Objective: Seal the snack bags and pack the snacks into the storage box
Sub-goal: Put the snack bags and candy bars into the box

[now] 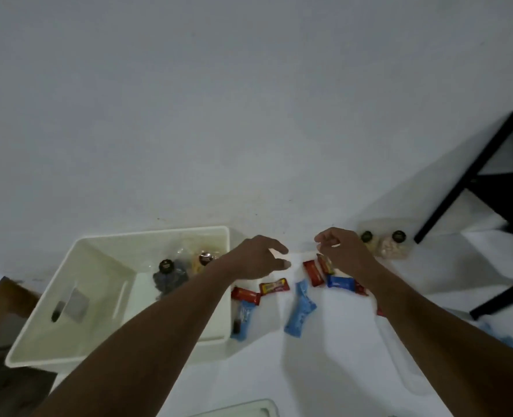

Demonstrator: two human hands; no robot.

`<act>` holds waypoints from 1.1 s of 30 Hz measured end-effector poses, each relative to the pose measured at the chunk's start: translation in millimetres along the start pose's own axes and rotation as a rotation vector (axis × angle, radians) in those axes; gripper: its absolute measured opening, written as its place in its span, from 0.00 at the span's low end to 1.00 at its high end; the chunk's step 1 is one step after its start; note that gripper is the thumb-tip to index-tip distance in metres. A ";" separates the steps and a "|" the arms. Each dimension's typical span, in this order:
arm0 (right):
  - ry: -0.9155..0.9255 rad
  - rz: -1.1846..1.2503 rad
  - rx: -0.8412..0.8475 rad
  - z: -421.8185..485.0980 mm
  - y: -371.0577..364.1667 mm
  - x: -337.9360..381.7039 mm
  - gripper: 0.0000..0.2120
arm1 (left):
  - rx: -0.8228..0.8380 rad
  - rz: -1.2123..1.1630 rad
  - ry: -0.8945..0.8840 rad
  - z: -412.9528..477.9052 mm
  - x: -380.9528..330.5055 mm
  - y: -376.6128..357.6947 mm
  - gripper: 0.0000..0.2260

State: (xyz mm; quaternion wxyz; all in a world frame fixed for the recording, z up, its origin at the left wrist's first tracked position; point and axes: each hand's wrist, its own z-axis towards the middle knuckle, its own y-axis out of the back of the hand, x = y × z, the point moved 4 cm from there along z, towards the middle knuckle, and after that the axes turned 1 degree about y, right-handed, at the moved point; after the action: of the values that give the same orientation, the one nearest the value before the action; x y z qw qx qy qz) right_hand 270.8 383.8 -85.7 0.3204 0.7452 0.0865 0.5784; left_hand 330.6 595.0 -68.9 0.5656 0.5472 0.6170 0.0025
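A white storage box (99,243) stands at the left. Inside it lie a dark snack bag (169,278) and a yellow snack bag (202,261), both with black caps. My left hand (258,257) hovers past the box's right rim, fingers spread, holding nothing. Small wrapped snacks lie scattered on the white table: a red bar (313,272), a blue bar (339,281), a light blue pack (300,311) and a red bar (245,294). My right hand (342,251) hangs over them with curled fingers, and an orange-red bar (324,263) sits right under it. Whether it grips that bar is unclear.
Two pale snack bags (395,246) with black caps stand by the wall at back right. A black metal frame (459,182) rises on the right. A white lid (249,409) lies at the near edge. Another blue pack (243,320) leans on the box's side.
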 end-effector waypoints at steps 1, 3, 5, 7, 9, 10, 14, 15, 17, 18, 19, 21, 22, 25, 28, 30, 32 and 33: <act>-0.035 0.004 -0.010 6.2 19.6 -25.9 0.10 | -0.004 0.011 -0.044 18.0 -18.3 -19.8 0.17; -0.112 0.041 -0.050 21.2 58.4 -80.6 0.11 | -0.031 -0.008 -0.095 57.3 -47.3 -60.6 0.16; -0.191 0.093 -0.095 39.6 96.7 -137.7 0.08 | -0.057 -0.052 -0.100 101.8 -67.2 -100.6 0.16; -0.242 0.097 -0.114 58.7 127.6 -193.3 0.08 | -0.094 -0.077 -0.095 148.8 -78.8 -139.3 0.18; -0.246 0.090 -0.103 81.3 148.1 -242.0 0.10 | -0.138 -0.042 -0.062 196.8 -80.2 -172.5 0.21; -0.241 0.091 -0.087 92.1 154.4 -259.9 0.11 | -0.161 -0.021 -0.037 218.4 -78.8 -186.4 0.22; -0.164 0.162 -0.036 135.1 160.1 -305.1 0.14 | -0.268 0.034 -0.007 276.1 -78.2 -216.1 0.23; -0.140 0.202 -0.023 144.6 158.8 -309.0 0.15 | -0.274 0.037 -0.004 284.5 -79.8 -220.8 0.22; -0.122 0.293 0.006 160.9 155.2 -313.5 0.14 | -0.295 0.011 0.005 297.9 -82.7 -230.3 0.19; -0.113 0.325 0.023 167.1 153.1 -314.2 0.13 | -0.323 -0.014 0.012 303.3 -82.5 -235.0 0.18; -0.106 0.331 0.035 172.1 151.0 -314.9 0.13 | -0.354 -0.046 0.026 307.3 -82.2 -238.7 0.16; -0.076 0.297 0.029 177.3 149.2 -315.2 0.12 | -0.439 -0.106 0.044 315.3 -72.7 -243.5 0.14; -0.054 0.275 0.015 176.4 149.3 -314.1 0.12 | -0.478 -0.124 0.043 320.5 -63.9 -245.5 0.16; -0.021 0.230 -0.001 162.4 153.6 -305.1 0.14 | -0.458 -0.147 0.031 305.5 -74.3 -235.1 0.12; -0.010 0.210 0.001 141.0 157.5 -282.0 0.15 | -0.412 -0.180 0.011 277.9 -78.8 -214.9 0.10; 0.004 0.210 0.002 126.6 155.6 -255.2 0.15 | -0.405 -0.199 -0.023 250.4 -76.7 -193.4 0.14; 0.037 0.207 0.015 114.2 148.0 -217.2 0.16 | -0.411 -0.206 -0.036 213.4 -73.7 -164.7 0.14; 0.060 0.208 0.033 108.3 141.4 -194.6 0.16 | -0.426 -0.207 -0.048 192.4 -71.6 -148.0 0.13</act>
State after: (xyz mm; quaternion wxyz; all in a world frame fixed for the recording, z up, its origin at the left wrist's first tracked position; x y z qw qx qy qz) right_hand 274.6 135.5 -174.6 0.2436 0.7379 0.0280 0.6288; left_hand 348.9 368.6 -180.5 0.6801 0.3494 0.6415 0.0615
